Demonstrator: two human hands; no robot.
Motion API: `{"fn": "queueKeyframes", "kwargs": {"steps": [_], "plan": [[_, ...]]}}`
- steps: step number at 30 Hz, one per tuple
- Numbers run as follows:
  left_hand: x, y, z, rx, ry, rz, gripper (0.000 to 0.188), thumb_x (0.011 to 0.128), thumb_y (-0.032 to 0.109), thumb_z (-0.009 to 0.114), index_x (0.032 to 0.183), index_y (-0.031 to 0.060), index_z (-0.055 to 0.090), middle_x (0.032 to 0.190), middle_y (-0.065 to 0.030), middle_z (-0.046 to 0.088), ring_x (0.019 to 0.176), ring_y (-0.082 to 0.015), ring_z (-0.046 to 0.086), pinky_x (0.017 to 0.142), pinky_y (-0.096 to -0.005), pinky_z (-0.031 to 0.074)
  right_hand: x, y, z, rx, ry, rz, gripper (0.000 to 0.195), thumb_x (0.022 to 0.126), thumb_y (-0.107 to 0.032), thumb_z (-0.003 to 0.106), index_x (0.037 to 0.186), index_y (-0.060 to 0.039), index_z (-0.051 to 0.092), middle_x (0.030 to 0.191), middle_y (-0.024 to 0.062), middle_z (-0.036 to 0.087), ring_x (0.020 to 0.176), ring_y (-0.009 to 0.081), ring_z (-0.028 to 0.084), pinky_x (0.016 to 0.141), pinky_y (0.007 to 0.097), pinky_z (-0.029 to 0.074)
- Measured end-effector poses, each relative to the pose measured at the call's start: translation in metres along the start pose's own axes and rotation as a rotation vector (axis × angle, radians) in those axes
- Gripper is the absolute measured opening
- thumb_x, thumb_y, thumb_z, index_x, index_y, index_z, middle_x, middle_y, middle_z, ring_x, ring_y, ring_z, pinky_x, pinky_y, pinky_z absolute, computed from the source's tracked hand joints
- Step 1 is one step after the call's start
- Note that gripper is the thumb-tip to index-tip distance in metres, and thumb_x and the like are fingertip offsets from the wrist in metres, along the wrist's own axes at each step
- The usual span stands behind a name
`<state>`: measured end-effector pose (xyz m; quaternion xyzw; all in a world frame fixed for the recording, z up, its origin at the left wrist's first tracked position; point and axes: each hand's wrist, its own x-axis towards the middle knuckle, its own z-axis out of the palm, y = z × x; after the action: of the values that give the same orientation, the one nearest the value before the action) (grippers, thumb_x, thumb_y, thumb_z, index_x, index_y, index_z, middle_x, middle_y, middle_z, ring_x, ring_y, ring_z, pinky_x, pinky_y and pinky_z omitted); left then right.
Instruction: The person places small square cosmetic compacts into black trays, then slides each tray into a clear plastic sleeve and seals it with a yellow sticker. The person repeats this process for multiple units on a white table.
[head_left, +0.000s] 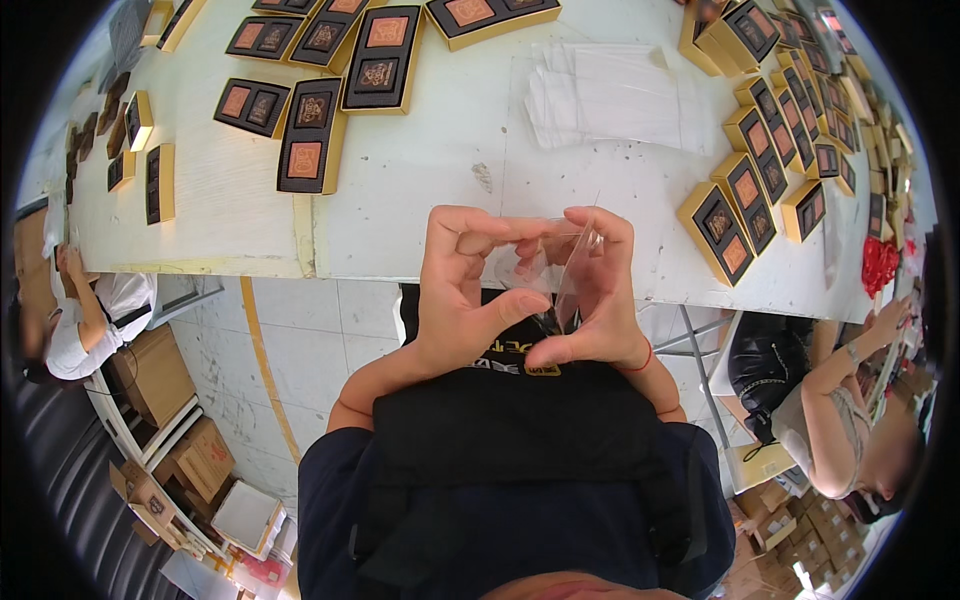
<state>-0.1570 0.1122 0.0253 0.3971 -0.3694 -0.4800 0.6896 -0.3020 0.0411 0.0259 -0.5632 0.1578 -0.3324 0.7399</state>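
Both hands hold one clear plastic piece (571, 259), folded or bent, in front of my chest at the table's near edge. My left hand (461, 289) grips its left side, fingers curled over the top and thumb below. On the opposite side my right hand (607, 289) pinches it, with a thin edge standing up between thumb and fingers. Whether it is a sleeve or a lid, I cannot tell. Beyond the hands lies a stack of clear plastic sleeves (600, 97). Gold boxes with dark trays (311, 135) stand at the far left, each holding a copper and a dark square.
More gold boxes (716, 232) stand in rows on the white table (420, 165) at right, with a red plastic bag (879, 264) beyond. One person (832, 405) sits at the right, another (82, 322) at the left. Cardboard cartons (154, 375) stand on the floor at left.
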Motion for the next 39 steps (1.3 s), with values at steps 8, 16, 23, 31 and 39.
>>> {"fn": "queueKeyframes", "kwargs": {"steps": [8, 16, 23, 31, 39], "plan": [[0.026, -0.002, 0.009, -0.160, 0.010, 0.043, 0.049, 0.093, 0.011, 0.060, 0.130, 0.0069, 0.028, 0.136, -0.0258, 0.045, 0.127, -0.0330, 0.046, 0.105, -0.0453, 0.039, 0.025, 0.009, -0.002, -0.118, 0.156, -0.162, 0.089, 0.061, -0.016, 0.091, 0.131, -0.0086, 0.036, 0.118, 0.0074, 0.051, 0.099, 0.0156, 0.053, 0.087, 0.0327, 0.042], [0.026, 0.009, 0.008, -0.123, 0.046, -0.006, 0.046, 0.098, 0.012, 0.052, 0.135, 0.0082, 0.026, 0.132, -0.0276, 0.047, 0.113, -0.0353, 0.060, 0.098, -0.0441, 0.048, 0.028, 0.013, 0.012, -0.575, 0.357, -0.443, 0.067, 0.064, -0.009, 0.086, 0.120, -0.0027, 0.050, 0.109, 0.0103, 0.054, 0.086, 0.0154, 0.060, 0.071, 0.0275, 0.050], [0.012, 0.000, -0.008, -0.071, 0.086, -0.116, 0.029, 0.099, 0.012, 0.048, 0.123, 0.0039, 0.036, 0.119, -0.0241, 0.056, 0.109, -0.0328, 0.062, 0.092, -0.0427, 0.052, 0.009, 0.019, 0.003, -0.407, 0.233, -0.244, 0.052, 0.069, -0.007, 0.082, 0.113, -0.0024, 0.055, 0.105, 0.0124, 0.056, 0.082, 0.0172, 0.062, 0.072, 0.0288, 0.052], [-0.015, -0.008, 0.004, 0.065, 0.016, -0.121, 0.016, 0.097, 0.016, 0.050, 0.104, 0.0019, 0.046, 0.116, -0.0223, 0.059, 0.103, -0.0260, 0.061, 0.091, -0.0405, 0.051, -0.016, 0.018, 0.007, -0.749, 0.466, -0.386, 0.043, 0.074, -0.011, 0.078, 0.112, -0.0003, 0.059, 0.119, 0.0197, 0.056, 0.100, 0.0287, 0.059, 0.076, 0.0338, 0.051], [-0.024, -0.011, -0.004, 0.017, -0.068, -0.037, 0.015, 0.094, 0.004, 0.054, 0.108, 0.0013, 0.047, 0.118, -0.0203, 0.057, 0.107, -0.0225, 0.060, 0.092, -0.0352, 0.050, -0.001, -0.014, -0.006, -0.977, 0.170, -0.406, 0.045, 0.070, -0.009, 0.073, 0.113, 0.0014, 0.062, 0.114, 0.0156, 0.060, 0.103, 0.0308, 0.059, 0.083, 0.0372, 0.051]]}}
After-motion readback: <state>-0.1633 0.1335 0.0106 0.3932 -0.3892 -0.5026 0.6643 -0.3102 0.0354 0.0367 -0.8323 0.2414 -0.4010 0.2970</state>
